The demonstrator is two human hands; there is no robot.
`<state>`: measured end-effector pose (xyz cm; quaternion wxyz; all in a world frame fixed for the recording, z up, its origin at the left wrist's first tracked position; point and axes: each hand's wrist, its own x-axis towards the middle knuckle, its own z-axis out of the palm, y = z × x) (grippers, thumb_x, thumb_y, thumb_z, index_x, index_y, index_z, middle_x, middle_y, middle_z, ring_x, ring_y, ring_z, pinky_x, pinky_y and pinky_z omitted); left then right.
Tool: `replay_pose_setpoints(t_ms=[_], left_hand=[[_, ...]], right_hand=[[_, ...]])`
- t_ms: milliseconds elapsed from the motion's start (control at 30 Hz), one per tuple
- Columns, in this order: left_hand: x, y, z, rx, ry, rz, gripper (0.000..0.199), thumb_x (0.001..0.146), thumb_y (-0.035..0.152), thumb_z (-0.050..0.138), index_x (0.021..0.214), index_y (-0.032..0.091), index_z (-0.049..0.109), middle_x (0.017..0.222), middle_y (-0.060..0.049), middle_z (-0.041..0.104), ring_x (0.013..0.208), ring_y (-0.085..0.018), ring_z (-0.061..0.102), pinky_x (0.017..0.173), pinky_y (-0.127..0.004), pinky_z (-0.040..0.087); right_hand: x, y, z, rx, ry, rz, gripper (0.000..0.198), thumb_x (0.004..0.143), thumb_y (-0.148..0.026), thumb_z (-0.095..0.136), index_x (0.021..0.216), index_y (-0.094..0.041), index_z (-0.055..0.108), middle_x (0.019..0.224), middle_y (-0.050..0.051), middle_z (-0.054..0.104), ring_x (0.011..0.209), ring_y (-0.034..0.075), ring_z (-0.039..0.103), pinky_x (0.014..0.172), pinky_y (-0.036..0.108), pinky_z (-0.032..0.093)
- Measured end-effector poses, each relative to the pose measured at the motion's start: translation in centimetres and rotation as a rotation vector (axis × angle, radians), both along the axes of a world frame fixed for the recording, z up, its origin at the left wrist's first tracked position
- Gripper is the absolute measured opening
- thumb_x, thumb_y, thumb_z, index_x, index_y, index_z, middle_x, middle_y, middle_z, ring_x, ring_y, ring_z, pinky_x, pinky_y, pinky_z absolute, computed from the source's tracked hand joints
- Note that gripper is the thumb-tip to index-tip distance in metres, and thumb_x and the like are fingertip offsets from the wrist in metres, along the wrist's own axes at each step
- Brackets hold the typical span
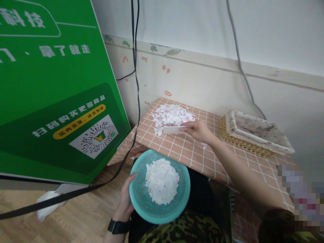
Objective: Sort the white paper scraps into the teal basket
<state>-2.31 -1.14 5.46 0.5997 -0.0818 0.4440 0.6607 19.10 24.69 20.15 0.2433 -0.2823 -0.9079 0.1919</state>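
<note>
White card (172, 130) pinched by right hand (199, 131)
Long axis runs left-right, right end hidden; left hand (126, 196) holds colander (184, 184).

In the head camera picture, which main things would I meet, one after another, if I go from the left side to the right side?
Green sign board → left hand → teal strainer → right hand → cloth-lined wicker basket.

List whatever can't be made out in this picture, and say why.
All in the head view:
Left hand: most fingers, hidden by the turquoise colander.
Colander's middle: covered by white scraps.
Flat white piece: its gripped end, covered by the right hand.
Green sign: lettering cut off by the left edge.
Patch at the right edge: pixelated.
</note>
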Motion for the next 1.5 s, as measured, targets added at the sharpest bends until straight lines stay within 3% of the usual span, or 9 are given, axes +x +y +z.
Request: replay_pose_setpoints(t_ms=[200, 467, 633, 667, 733, 833, 1033, 1333, 1500], left_hand=[[-0.9, -0.1, 0.2, -0.009, 0.029, 0.061, 0.008, 0.069, 0.018, 0.067, 0.073, 0.012, 0.070, 0.067, -0.006, 0.073, 0.059, -0.021, 0.067, 0.065, -0.034, 0.055], [-1.1, -0.2, 0.4, -0.005, 0.005, 0.072, 0.009, 0.070, 0.016, 0.065, 0.076, 0.012, 0.071, 0.069, -0.007, 0.073, 0.060, -0.021, 0.067, 0.065, -0.033, 0.055], [-1.1, -0.2, 0.1, -0.023, 0.013, 0.073, 0.009, 0.070, 0.018, 0.066, 0.074, 0.012, 0.071, 0.066, -0.006, 0.073, 0.057, -0.020, 0.066, 0.062, -0.032, 0.055], [-1.1, -0.2, 0.1, -0.024, 0.018, 0.072, 0.009, 0.069, 0.018, 0.066, 0.074, 0.012, 0.071, 0.065, -0.005, 0.072, 0.056, -0.020, 0.066, 0.063, -0.032, 0.055], [-1.0, -0.1, 0.0, -0.009, 0.019, 0.067, 0.009, 0.069, 0.019, 0.067, 0.074, 0.012, 0.071, 0.066, -0.006, 0.073, 0.058, -0.021, 0.066, 0.065, -0.033, 0.055], [-0.9, 0.0, -0.1, 0.017, -0.018, 0.047, 0.012, 0.069, 0.020, 0.067, 0.077, 0.011, 0.072, 0.072, -0.008, 0.074, 0.066, -0.023, 0.068, 0.069, -0.036, 0.055], [-0.7, -0.2, -0.7, -0.027, -0.009, 0.023, 0.015, 0.069, 0.020, 0.067, 0.080, 0.011, 0.072, 0.073, -0.009, 0.074, 0.070, -0.025, 0.068, 0.070, -0.037, 0.054], [0.1, -0.3, -1.1, -0.069, -0.016, -0.021, 0.013, 0.071, 0.022, 0.066, 0.079, 0.012, 0.071, 0.072, -0.008, 0.074, 0.062, -0.023, 0.067, 0.068, -0.037, 0.055], [0.7, -0.3, -1.7, -0.079, -0.026, -0.051, 0.014, 0.071, 0.020, 0.066, 0.080, 0.011, 0.070, 0.072, -0.009, 0.074, 0.062, -0.023, 0.068, 0.069, -0.038, 0.054]], right_hand=[[-0.2, -2.2, -1.4, -0.099, 0.097, -0.003, 0.018, 0.084, -0.029, 0.058, 0.090, -0.020, 0.073, 0.079, 0.002, 0.073, 0.065, 0.013, 0.063, 0.058, 0.024, 0.045], [-0.2, -3.6, -2.2, -0.040, 0.105, -0.005, 0.019, 0.086, -0.028, 0.056, 0.095, -0.022, 0.072, 0.083, 0.002, 0.073, 0.065, 0.014, 0.065, 0.058, 0.024, 0.047], [-0.8, -7.4, -2.6, 0.230, 0.115, -0.124, 0.023, 0.088, -0.024, 0.052, 0.104, -0.019, 0.069, 0.086, 0.005, 0.074, 0.061, 0.014, 0.066, 0.060, 0.026, 0.052], [-1.3, -8.6, -2.9, 0.295, 0.105, -0.065, 0.026, 0.089, -0.021, 0.050, 0.110, -0.017, 0.066, 0.091, 0.006, 0.073, 0.065, 0.013, 0.066, 0.062, 0.026, 0.053], [-2.7, -10.8, -3.9, 0.426, 0.067, 0.107, 0.032, 0.088, -0.014, 0.047, 0.117, -0.012, 0.060, 0.110, 0.009, 0.068, 0.090, 0.017, 0.067, 0.078, 0.028, 0.054], [-4.8, -13.0, -5.7, 0.585, -0.029, 0.166, 0.032, 0.089, -0.011, 0.045, 0.118, -0.008, 0.058, 0.119, 0.013, 0.063, 0.105, 0.021, 0.062, 0.084, 0.034, 0.054], [-4.9, -13.7, -7.6, 0.680, -0.149, -0.006, 0.032, 0.088, -0.011, 0.046, 0.117, -0.007, 0.059, 0.116, 0.016, 0.064, 0.103, 0.026, 0.062, 0.071, 0.035, 0.057], [0.0, -13.1, -7.6, 0.620, -0.168, -0.306, 0.034, 0.084, -0.007, 0.048, 0.116, -0.010, 0.061, 0.114, 0.012, 0.066, 0.098, 0.021, 0.065, 0.078, 0.030, 0.054], [4.1, -11.6, -6.8, 0.587, -0.078, -0.544, 0.028, 0.085, -0.014, 0.052, 0.110, -0.014, 0.065, 0.096, 0.008, 0.073, 0.073, 0.015, 0.069, 0.064, 0.022, 0.052]])
